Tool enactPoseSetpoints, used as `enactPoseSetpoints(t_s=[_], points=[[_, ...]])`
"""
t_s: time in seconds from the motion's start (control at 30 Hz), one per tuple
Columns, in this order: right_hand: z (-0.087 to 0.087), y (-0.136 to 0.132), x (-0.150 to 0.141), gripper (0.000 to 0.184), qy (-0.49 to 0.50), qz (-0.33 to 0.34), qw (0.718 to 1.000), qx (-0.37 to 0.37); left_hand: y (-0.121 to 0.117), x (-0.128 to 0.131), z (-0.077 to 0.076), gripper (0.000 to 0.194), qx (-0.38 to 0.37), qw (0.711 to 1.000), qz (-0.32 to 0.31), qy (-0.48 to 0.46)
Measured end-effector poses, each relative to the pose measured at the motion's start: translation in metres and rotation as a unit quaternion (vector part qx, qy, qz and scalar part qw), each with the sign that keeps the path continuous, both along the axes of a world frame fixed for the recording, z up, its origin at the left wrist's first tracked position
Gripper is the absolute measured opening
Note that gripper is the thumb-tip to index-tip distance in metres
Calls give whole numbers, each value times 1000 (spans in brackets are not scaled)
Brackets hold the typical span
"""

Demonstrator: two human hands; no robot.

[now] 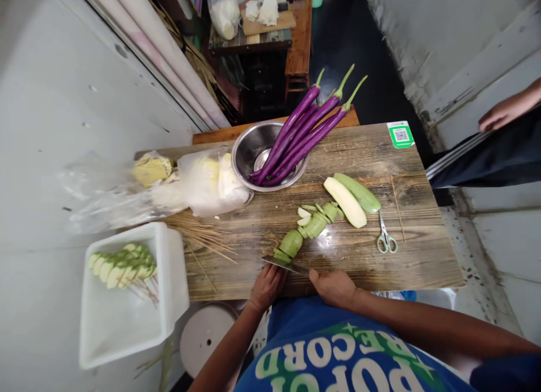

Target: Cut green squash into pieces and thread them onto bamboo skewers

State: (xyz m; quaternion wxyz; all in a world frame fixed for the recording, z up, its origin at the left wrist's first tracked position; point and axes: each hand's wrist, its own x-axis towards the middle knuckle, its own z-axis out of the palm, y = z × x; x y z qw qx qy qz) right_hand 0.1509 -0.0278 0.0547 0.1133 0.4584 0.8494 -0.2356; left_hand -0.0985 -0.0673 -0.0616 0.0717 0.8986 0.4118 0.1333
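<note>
My right hand point(333, 288) is closed round the handle of a kitchen knife point(291, 266), its blade pointing left. The blade rests against the near end of a row of sliced green zucchini point(291, 243) on the wooden table. Right below the blade, my left hand point(268, 285) has its fingers bent together at that same end of the zucchini; the fingertips are partly hidden. More slices point(315, 224) trail away toward the upper right. Beyond them lie two zucchini halves, one cut face up point(345, 203), the other skin up point(358, 192).
A steel bowl point(240, 155) holds long purple eggplants point(296, 133). Scissors point(384, 234) lie to the right, wooden skewers point(207, 234) and plastic bags point(211, 181) to the left. Skewered slices point(122, 268) sit in a white tub point(122, 355). Another person's hand point(502, 113) shows at right.
</note>
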Motion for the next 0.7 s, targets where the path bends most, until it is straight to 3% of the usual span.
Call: enactPoseSetpoints(t_s=[0.2,0.53,0.7], points=[[-2,12,-2,17,-22,50,993,-101,-1,2,-4,35,1,999,28,-28],[-7,7,0,14,-3,56,996,-64,0,2,0,34,4,999,40,-21],[-3,0,1,11,9,23,1000,-17,-1,3,5,26,8,999,33,-11]])
